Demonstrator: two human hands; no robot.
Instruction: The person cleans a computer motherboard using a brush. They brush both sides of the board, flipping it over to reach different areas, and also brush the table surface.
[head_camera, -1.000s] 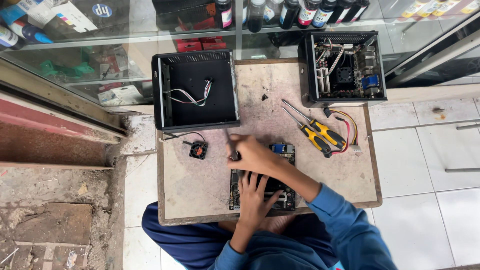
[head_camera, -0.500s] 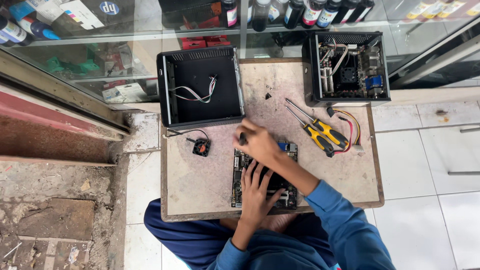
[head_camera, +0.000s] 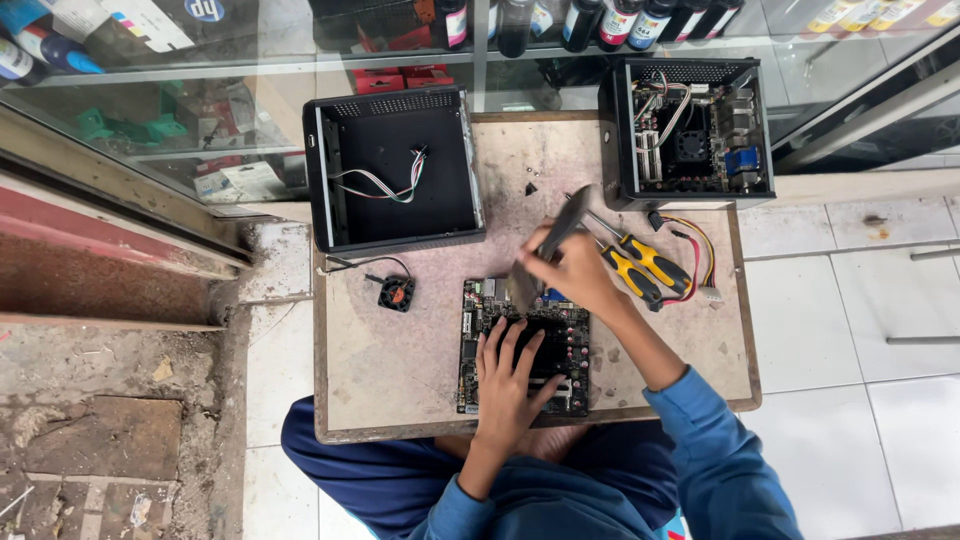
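A dark circuit board lies on a worn wooden board across my lap. My left hand presses flat on the circuit board, fingers spread. My right hand hovers over the board's upper right corner and grips a brush. The brush's dark handle points up and to the right, and its bristles touch the top edge of the circuit board.
An empty black case with loose wires stands at the back left. A second case full of parts stands at the back right. A small fan, two yellow-black screwdrivers and a coloured cable lie on the wooden board. Behind is a glass counter.
My right hand has moved from the circuit board's upper left edge to its upper right, and the brush now shows tilted in it. My left hand stays flat on the board.
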